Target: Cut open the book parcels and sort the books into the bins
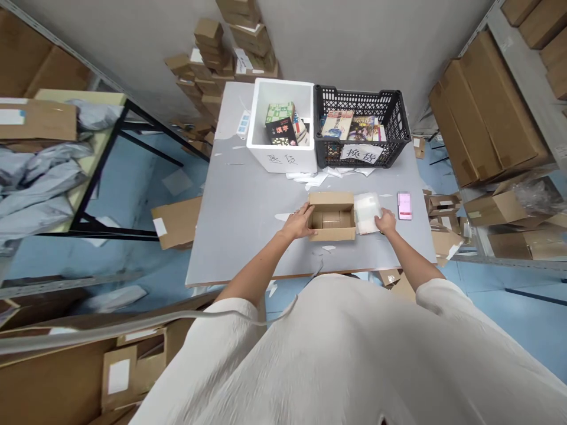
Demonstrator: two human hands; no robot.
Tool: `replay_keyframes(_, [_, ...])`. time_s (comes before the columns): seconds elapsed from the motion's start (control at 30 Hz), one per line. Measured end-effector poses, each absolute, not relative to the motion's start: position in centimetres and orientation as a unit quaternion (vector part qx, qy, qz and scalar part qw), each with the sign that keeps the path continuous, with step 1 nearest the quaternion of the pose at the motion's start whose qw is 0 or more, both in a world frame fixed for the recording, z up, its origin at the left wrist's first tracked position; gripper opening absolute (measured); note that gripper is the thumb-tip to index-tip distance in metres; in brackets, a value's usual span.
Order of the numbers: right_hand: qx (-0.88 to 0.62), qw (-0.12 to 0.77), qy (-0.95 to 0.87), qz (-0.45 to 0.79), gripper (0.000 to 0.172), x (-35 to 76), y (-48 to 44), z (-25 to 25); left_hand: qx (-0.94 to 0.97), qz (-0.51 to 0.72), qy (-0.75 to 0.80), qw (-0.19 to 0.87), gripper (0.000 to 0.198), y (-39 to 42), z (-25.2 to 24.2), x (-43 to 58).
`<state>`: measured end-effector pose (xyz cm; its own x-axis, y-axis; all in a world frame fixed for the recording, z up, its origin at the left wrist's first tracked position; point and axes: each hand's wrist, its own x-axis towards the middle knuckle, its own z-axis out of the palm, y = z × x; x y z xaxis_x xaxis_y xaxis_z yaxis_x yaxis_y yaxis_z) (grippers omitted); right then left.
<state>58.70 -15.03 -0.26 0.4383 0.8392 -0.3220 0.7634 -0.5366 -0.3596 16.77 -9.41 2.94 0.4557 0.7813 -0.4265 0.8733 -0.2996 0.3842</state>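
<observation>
On the grey table [248, 236] an open cardboard box [332, 234] stands in front of me, its flaps spread and bare cardboard showing inside. My left hand [297, 223] grips the box's left end, fingers at the back corner and thumb near the front. Against the box's right side lies a flat, pale packet [367, 212] in clear wrapping; its contents are hard to make out. My right hand [386, 221] is closed on the packet's right edge. A phone [404, 206] with a lit pink screen lies just beyond that hand.
A white foam bin [283, 154] with several books stands at the table's back, beside a black plastic crate [361, 154] of books. Paper scraps [316, 178] lie before them. Stacked cartons [482, 112] fill the right shelf; grey mailing bags [39, 183] cover the left one. A cable [212, 314] crosses at my left.
</observation>
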Motion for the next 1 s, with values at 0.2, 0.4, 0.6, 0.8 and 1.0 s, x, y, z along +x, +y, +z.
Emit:
replay_keyframes(0.2, [-0.712, 0.165, -0.576, 0.366, 0.04, 57.1, -14.3, 1.8, 0.787, -0.018, 0.558, 0.265, 0.109, -10.3, 3.2, 16.1])
replay_keyframes(0.4, [-0.674, 0.166, -0.543, 0.473, 0.04, 54.3, -14.0, 2.6, 0.766, 0.002, 0.601, 0.228, 0.08, -11.7, 4.1, 15.7])
replay_keyframes(0.6, [-0.675, 0.125, -0.609, 0.398, 0.052, 52.6, -14.8, 3.4, 0.846, 0.006, 0.486, 0.217, 0.043, -13.7, 4.8, 18.1])
replay_keyframes(0.8, [-0.626, 0.035, -0.713, 0.313, 0.014, 50.8, -16.2, 4.0, 0.873, -0.055, 0.43, 0.224, 0.03, -14.3, 4.0, 19.3])
replay_keyframes(1.0, [-0.621, 0.036, -0.728, 0.288, 0.02, 49.2, -16.3, 4.8, 0.875, -0.047, 0.44, 0.195, 0.042, -13.7, 4.0, 18.3])
